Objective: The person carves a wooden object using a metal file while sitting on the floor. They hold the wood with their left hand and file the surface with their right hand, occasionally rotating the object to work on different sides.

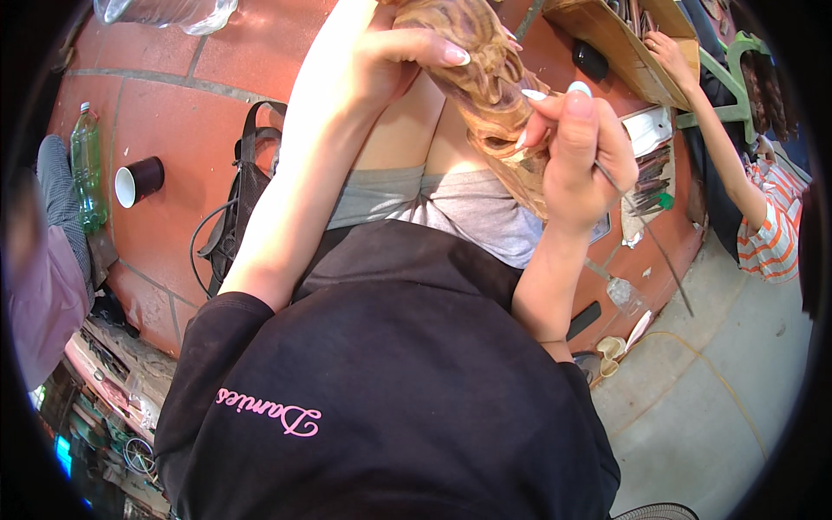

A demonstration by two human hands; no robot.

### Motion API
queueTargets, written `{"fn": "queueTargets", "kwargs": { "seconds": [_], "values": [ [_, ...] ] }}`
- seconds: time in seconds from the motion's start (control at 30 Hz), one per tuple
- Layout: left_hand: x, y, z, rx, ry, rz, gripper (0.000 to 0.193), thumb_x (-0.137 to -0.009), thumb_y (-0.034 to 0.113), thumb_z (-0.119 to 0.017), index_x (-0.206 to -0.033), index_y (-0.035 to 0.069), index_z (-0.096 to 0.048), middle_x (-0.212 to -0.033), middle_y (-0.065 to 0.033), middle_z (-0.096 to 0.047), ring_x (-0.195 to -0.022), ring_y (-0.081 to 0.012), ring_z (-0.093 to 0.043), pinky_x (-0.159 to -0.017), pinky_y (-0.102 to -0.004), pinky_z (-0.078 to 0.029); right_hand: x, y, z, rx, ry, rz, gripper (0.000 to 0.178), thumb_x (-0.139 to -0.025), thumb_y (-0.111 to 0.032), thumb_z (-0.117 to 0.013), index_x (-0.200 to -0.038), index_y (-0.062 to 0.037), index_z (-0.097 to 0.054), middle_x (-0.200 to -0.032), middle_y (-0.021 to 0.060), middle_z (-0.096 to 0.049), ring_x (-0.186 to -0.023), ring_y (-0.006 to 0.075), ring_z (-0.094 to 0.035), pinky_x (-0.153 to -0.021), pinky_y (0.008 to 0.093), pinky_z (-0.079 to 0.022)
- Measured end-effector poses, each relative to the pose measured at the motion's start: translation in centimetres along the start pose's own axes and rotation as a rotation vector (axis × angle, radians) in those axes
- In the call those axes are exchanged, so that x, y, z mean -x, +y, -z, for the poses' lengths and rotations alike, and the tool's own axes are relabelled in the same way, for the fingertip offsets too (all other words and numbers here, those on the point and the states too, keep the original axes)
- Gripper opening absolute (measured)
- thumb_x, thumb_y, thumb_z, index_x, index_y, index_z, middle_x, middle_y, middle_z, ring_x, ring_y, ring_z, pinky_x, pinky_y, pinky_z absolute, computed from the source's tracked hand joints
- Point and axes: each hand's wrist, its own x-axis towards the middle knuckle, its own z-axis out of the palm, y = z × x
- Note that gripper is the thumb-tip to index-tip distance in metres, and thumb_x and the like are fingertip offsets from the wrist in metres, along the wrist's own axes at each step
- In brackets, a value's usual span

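Above the thighs (394,143), slanting from upper left to lower right: carved wood (481,82). Gripped near the far, upper part by the left hand (390,56), thumb on top, fingers wrapped around. Nearer to the lower half, just at the right side of the long axis: the right hand (589,160), fingers pinched narrow on a thin rod (654,234) trailing back toward the lower right. Contact between rod tip and wood hidden behind those fingers; impossible to tell.

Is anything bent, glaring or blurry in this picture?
In the head view, the tiled floor curves near the picture's edge; bright light bleaches the left leg; the person at far left is partly blurred; the carved wood looks fairly clear.
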Motion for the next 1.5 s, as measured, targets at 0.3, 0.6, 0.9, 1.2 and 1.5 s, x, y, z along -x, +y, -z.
{"fn": "queueTargets", "kwargs": {
  "seconds": [0.3,0.6,0.9,1.2,1.5],
  "values": [
    [0.0,0.4,-0.3,-0.002,0.011,0.0,0.067,-0.053,0.004,-0.07,-0.115,-0.008,-0.048,-0.095,-0.0225,-0.063,-0.091,-0.0329,-0.064,-0.084,-0.0403,-0.052,-0.2,0.1,0.2,0.025,0.03,0.023,0.03,-0.091,-0.011,-0.057,-0.068,0.006,-0.063,-0.052,0.0021,-0.053,-0.046,0.0053,-0.046,-0.043,0.0215,-0.034],
    [0.1,0.5,-0.1,0.049,-0.008,-0.012,0.067,-0.052,0.003,-0.07,-0.114,-0.01,-0.048,-0.094,-0.0227,-0.063,-0.09,-0.0326,-0.064,-0.083,-0.0398,-0.053,0.2,-0.1,0.8,0.034,0.033,-0.041,0.028,-0.091,-0.01,-0.056,-0.069,0.0059,-0.064,-0.054,0.0029,-0.054,-0.046,0.0052,-0.046,-0.043,0.0212,-0.034],
    [0.3,1.0,-0.7,-0.029,0.067,-0.005,0.066,-0.052,0.003,-0.07,-0.113,-0.01,-0.049,-0.092,-0.0209,-0.063,-0.087,-0.0308,-0.064,-0.081,-0.038,-0.053,-0.3,0.2,0.3,0.025,-0.01,0.028,0.021,-0.09,-0.006,-0.057,-0.075,0.0061,-0.064,-0.058,0.0035,-0.055,-0.049,0.006,-0.048,-0.046,0.0212,-0.037],
    [0.5,1.2,-1.6,-0.058,0.128,0.018,0.066,-0.051,0.003,-0.07,-0.113,-0.01,-0.049,-0.094,-0.0199,-0.063,-0.087,-0.0292,-0.064,-0.08,-0.0366,-0.053,-0.2,0.7,0.8,0.013,-0.036,0.048,0.022,-0.088,-0.005,-0.058,-0.07,0.0062,-0.06,-0.057,0.0044,-0.054,-0.049,0.0073,-0.048,-0.046,0.0217,-0.037],
    [0.6,1.5,-2.0,-0.085,0.145,-0.007,0.064,-0.05,0.003,-0.069,-0.111,-0.011,-0.051,-0.091,-0.0184,-0.063,-0.086,-0.0282,-0.064,-0.079,-0.0358,-0.053,-0.3,0.8,1.1,0.034,-0.047,0.005,0.023,-0.09,-0.007,-0.056,-0.071,0.0061,-0.061,-0.059,0.0049,-0.057,-0.05,0.007,-0.05,-0.047,0.0216,-0.039]
  ]
}}
